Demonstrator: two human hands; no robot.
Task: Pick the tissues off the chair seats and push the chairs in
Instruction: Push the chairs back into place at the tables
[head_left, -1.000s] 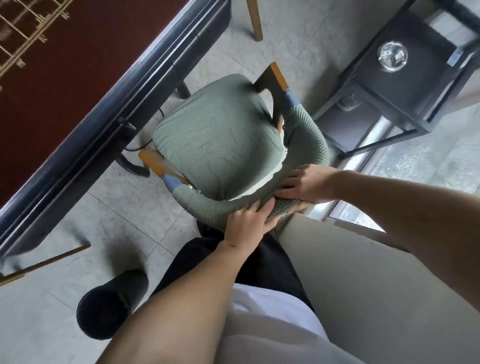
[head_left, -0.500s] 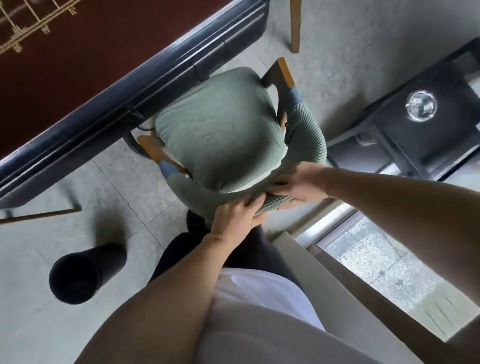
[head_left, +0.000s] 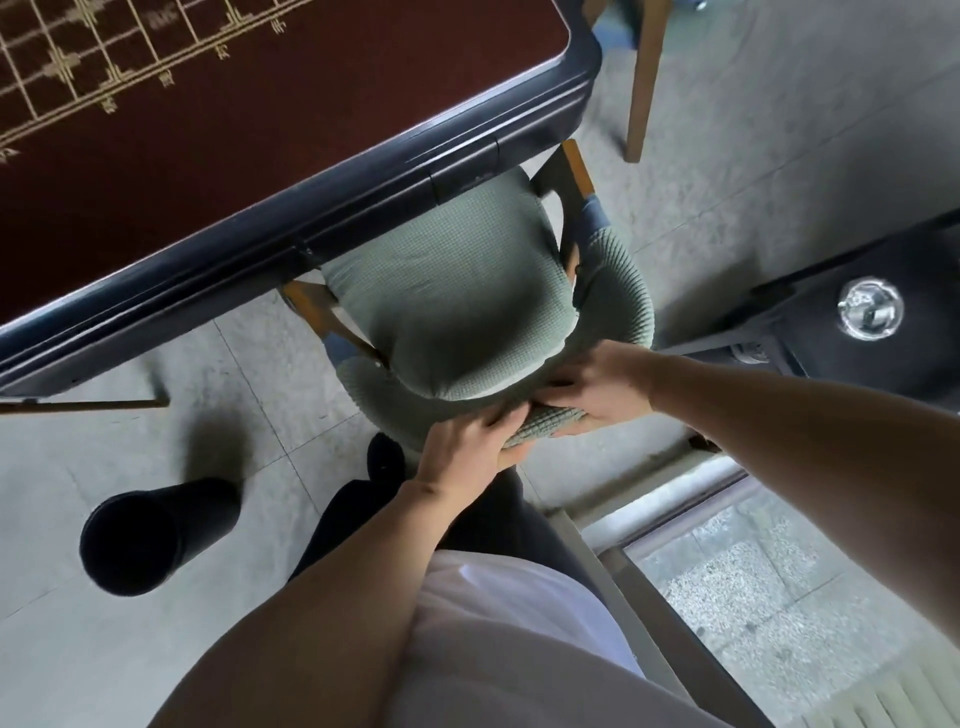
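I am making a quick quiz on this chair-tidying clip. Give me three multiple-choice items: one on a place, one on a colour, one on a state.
1. Where is the front of the chair seat?
A. under the table edge
B. beside the bin
C. against the window

2. What colour is the chair cover?
A. red
B. green
C. white

3. What are the hands doing?
A. hanging free
B. holding a tissue
C. gripping the chair back

Key: A, the seat front is hidden under the table; B, green ribbed fabric; C, the left hand and right hand grip it.
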